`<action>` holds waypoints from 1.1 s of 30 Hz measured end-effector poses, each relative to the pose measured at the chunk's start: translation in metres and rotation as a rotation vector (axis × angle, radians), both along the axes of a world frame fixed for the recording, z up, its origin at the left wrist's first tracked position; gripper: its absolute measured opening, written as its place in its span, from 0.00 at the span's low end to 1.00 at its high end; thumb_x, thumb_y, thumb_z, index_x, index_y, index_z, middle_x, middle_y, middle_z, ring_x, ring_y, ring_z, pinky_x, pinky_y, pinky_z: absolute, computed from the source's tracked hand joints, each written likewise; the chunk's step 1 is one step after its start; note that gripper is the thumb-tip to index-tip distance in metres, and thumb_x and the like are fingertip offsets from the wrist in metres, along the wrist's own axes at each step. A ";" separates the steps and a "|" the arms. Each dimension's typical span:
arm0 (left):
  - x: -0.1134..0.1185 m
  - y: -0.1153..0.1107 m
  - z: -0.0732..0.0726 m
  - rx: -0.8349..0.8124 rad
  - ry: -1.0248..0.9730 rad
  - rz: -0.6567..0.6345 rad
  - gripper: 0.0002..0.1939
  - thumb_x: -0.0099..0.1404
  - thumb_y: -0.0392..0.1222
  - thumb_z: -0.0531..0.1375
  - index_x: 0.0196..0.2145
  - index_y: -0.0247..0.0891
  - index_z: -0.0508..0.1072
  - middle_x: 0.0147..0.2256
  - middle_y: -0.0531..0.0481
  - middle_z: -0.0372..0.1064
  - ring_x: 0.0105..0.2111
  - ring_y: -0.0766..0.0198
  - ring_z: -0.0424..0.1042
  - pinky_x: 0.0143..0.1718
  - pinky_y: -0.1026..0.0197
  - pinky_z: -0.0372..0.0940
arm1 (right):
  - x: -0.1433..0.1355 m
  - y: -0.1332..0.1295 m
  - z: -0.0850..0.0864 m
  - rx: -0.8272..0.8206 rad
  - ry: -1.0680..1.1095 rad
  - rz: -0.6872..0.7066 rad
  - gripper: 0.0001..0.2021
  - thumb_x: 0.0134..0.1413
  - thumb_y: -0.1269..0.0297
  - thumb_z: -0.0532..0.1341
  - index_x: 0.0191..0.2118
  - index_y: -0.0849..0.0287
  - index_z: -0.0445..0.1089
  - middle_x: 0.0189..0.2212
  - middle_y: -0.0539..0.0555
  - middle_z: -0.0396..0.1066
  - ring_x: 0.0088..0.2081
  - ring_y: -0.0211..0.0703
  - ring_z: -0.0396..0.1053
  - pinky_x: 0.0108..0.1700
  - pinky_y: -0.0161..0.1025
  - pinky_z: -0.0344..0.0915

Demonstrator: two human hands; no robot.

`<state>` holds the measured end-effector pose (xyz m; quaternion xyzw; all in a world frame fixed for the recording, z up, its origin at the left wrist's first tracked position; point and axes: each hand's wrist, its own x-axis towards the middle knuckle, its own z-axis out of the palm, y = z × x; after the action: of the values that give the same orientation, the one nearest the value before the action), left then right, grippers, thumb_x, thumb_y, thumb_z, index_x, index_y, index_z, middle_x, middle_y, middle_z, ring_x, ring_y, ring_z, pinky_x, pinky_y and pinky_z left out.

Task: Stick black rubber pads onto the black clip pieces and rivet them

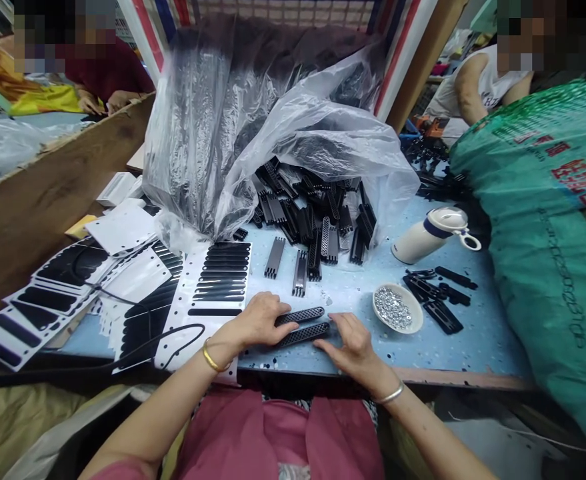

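Note:
Two black plastic strips with a perforated pattern, the upper strip (305,315) and the lower strip (305,335), lie side by side just above the table's front edge. My left hand (263,321) is closed around their left ends, thumb at the lower one and fingers at the upper. At their right ends is my right hand (351,343), thumb and forefinger spread apart, with the thumb close to the lower strip's tip. Farther back lie two loose black toothed pieces (275,257). A white bowl (413,327) of small shiny metal parts stands right of my right hand.
A clear plastic bag (187,140) spills a heap of black pieces (313,207) at the back. Sheets of black stickers (220,280) and a black cable (137,347) lie left. A white bottle (413,245), black clips (440,313) and a green sack (533,220) are right. Two people work beyond.

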<state>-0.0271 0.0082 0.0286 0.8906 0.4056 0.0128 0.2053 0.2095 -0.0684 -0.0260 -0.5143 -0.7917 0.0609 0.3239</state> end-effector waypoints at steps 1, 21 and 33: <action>-0.001 -0.002 0.001 0.010 -0.007 -0.003 0.22 0.62 0.60 0.56 0.35 0.38 0.75 0.29 0.43 0.69 0.35 0.52 0.69 0.40 0.54 0.62 | 0.002 0.000 -0.001 0.014 0.015 0.000 0.23 0.54 0.54 0.64 0.51 0.64 0.66 0.39 0.62 0.72 0.40 0.53 0.69 0.41 0.48 0.67; 0.048 0.047 -0.019 -0.002 -0.101 0.410 0.20 0.56 0.53 0.63 0.40 0.34 0.71 0.36 0.40 0.74 0.39 0.49 0.74 0.40 0.56 0.64 | -0.009 0.009 0.003 0.037 0.114 0.041 0.23 0.55 0.58 0.64 0.55 0.60 0.63 0.40 0.62 0.72 0.41 0.52 0.71 0.41 0.49 0.71; -0.015 0.058 -0.031 -0.393 -0.327 0.506 0.24 0.53 0.35 0.55 0.48 0.26 0.72 0.15 0.59 0.60 0.15 0.67 0.67 0.18 0.68 0.61 | 0.006 0.027 -0.004 0.046 0.200 -0.046 0.07 0.59 0.67 0.57 0.40 0.60 0.71 0.30 0.58 0.73 0.33 0.47 0.72 0.35 0.44 0.70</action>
<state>-0.0426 0.0658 -0.0021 0.6916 0.5698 0.1272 0.4253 0.2156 -0.0413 -0.0305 -0.5163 -0.7446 0.0863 0.4141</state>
